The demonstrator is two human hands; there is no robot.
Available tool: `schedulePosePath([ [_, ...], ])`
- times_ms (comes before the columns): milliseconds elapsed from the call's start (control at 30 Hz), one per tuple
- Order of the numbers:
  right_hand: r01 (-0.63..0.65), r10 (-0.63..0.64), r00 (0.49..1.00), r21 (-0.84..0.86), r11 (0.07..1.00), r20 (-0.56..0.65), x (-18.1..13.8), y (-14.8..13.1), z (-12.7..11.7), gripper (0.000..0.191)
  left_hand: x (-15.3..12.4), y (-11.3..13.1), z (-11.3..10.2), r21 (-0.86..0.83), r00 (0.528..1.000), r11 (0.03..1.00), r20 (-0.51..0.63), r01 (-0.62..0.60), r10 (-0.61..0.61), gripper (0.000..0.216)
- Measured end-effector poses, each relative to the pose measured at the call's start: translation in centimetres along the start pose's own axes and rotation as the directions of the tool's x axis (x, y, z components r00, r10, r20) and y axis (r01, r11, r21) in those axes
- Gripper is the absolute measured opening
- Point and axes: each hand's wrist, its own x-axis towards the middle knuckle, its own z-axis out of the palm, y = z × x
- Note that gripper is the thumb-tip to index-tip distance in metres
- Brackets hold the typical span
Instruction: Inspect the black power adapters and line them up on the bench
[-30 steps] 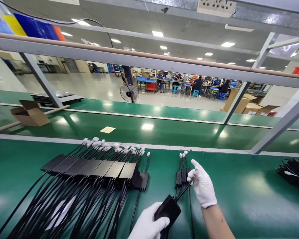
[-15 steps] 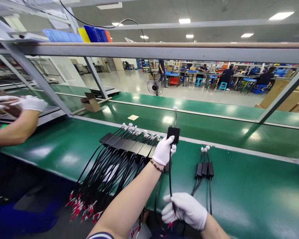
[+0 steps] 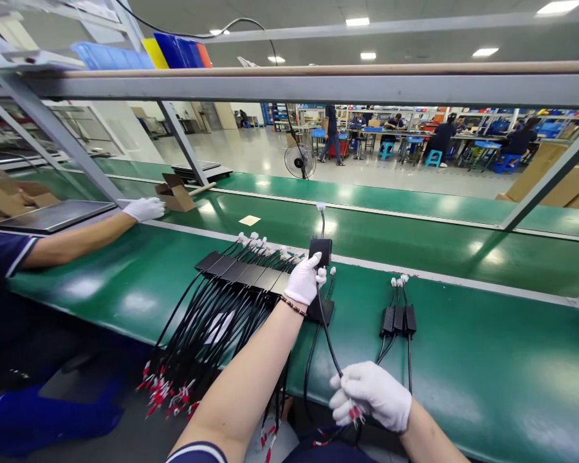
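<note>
My left hand, in a white glove, grips a black adapter box and holds it upright over the right end of a row of black adapter boxes on the green bench. A short lead with a white plug rises from the held box. Its long black cable runs down to my right hand, gloved and closed around the cable near its red-tipped wire ends. One more black box lies flat just under my left hand.
Three small black boxes with white plugs lie to the right. Many black cables hang over the bench's near edge. A co-worker's gloved hand rests on a flat dark panel at the left. A cardboard box and fan stand beyond.
My left hand has lowered the held box slightly toward the row. My right hand slid a little right along the cable. The co-worker's hand has reached forward onto the panel.
</note>
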Motion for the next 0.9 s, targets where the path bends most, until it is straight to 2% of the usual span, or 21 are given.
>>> schedulePosePath([
  [100,0.063,-0.072,0.997,-0.347,0.936,-0.014,-0.3,-1.2,-0.9,0.037,-1.4,-0.4,0.2,0.083,0.995,0.994,0.07,0.068,-0.074,0.014],
  [133,0.101,-0.126,0.991,-0.407,0.908,-0.035,-0.2,-1.9,-1.3,0.04,-2.1,-0.7,0.2,0.12,0.99,0.988,0.091,0.093,-0.104,0.017],
  [200,0.203,-0.279,0.95,-0.404,0.892,-0.139,0.0,-3.5,-1.8,0.053,-3.7,-1.8,0.3,0.192,0.982,0.973,0.114,0.126,-0.149,0.025],
  [300,0.406,-0.499,0.812,-0.321,0.856,-0.303,0.9,-5.7,-1.5,0.076,-6.4,-4.2,0.4,0.275,0.983,0.955,0.109,0.11,-0.145,0.032],
  [367,0.497,-0.577,0.753,-0.301,0.814,-0.317,1.7,-6.3,-0.5,0.101,-8.2,-6.0,0.5,0.314,0.987,0.945,0.095,0.091,-0.127,0.034],
  [433,0.518,-0.601,0.738,-0.313,0.796,-0.307,2.4,-6.2,0.4,0.117,-9.8,-7.4,0.6,0.345,0.991,0.935,0.07,0.083,-0.113,0.038],
  [500,0.522,-0.63,0.712,-0.366,0.771,-0.311,2.9,-5.9,0.8,0.109,-11.1,-8.2,0.7,0.377,0.996,0.925,0.038,0.057,-0.077,0.04],
  [633,0.501,-0.715,0.586,-0.523,0.689,-0.382,3.5,-6.0,0.4,0.045,-12.5,-8.1,1.2,0.427,0.999,0.903,-0.014,0.051,-0.049,0.04],
  [700,0.482,-0.738,0.544,-0.572,0.664,-0.399,3.4,-6.4,0.0,0.039,-12.7,-7.8,1.2,0.451,0.998,0.89,-0.026,0.064,-0.058,0.039],
  [733,0.481,-0.74,0.547,-0.575,0.661,-0.392,3.3,-6.5,-0.1,0.042,-12.8,-7.7,1.1,0.465,0.998,0.883,-0.027,0.062,-0.056,0.039],
  [767,0.484,-0.732,0.57,-0.568,0.666,-0.373,3.1,-6.6,-0.1,0.044,-12.8,-7.6,1.0,0.477,0.998,0.877,-0.029,0.057,-0.05,0.039],
  [833,0.487,-0.696,0.648,-0.536,0.69,-0.308,2.7,-6.3,-0.1,0.046,-12.7,-7.7,0.6,0.48,0.998,0.876,-0.044,0.057,-0.041,0.039],
  [900,0.501,-0.659,0.719,-0.492,0.712,-0.221,2.3,-5.6,0.0,0.059,-12.6,-7.9,0.1,0.457,0.996,0.886,-0.078,0.074,-0.043,0.038],
])
